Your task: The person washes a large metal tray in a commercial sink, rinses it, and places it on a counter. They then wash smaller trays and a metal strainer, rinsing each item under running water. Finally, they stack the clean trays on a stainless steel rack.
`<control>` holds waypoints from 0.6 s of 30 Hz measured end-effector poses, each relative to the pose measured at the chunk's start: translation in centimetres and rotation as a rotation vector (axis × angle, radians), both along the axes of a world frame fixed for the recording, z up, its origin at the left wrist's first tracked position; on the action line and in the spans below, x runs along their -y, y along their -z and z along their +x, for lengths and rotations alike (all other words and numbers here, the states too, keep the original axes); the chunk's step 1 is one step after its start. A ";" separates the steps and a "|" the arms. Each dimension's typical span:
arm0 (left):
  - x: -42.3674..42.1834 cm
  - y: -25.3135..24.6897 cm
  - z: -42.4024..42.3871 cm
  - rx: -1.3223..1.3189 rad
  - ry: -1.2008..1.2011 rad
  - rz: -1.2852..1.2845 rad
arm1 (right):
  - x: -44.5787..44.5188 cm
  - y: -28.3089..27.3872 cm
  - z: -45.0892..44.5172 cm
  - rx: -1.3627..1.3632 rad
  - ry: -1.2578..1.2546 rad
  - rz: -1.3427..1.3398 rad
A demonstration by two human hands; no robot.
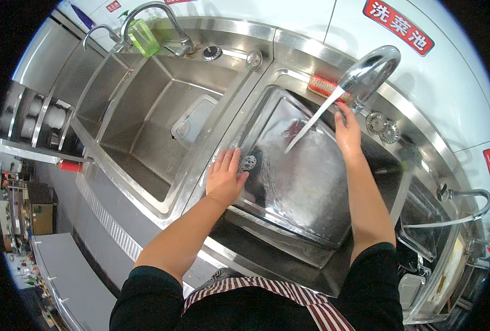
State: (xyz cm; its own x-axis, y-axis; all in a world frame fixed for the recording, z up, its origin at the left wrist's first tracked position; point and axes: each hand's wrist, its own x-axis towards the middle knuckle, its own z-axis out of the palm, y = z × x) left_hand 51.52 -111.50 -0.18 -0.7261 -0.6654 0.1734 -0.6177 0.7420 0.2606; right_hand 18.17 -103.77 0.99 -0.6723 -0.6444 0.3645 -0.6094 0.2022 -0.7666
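A large rectangular tray (307, 182) with a shiny, wet surface lies tilted in the middle sink basin (265, 258). Water streams onto it from a chrome faucet (371, 68). Against the tray's left rim, my left hand (225, 176) rests flat at the sink divider, thumb apart from the fingers; it grips nothing visible. Some foam bubbles (249, 162) sit beside that thumb. My right hand (347, 132) is at the base of the running faucet, fingers curled on what looks like its small lever, mostly hidden by the hand.
At left, another sink basin (145, 111) contains a clear plastic lid (195, 120). A green pump bottle (143, 37), sink strainers (254, 60) and a red-wrapped packet (323, 85) line the back ledge. Further right, a second faucet (483, 202) runs over a basin with clear containers (412, 289).
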 end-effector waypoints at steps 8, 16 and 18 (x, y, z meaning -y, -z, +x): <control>0.0 -0.6 0.7 -0.065 -0.021 0.033 | -2.6 9.5 11.1 -0.187 0.049 0.219; 0.1 -0.4 1.7 -0.136 -0.090 0.096 | 8.8 1.6 18.9 -0.444 -0.306 0.210; 0.2 -0.9 2.0 -0.186 -0.115 0.166 | 8.9 1.1 19.2 -0.509 -0.374 0.276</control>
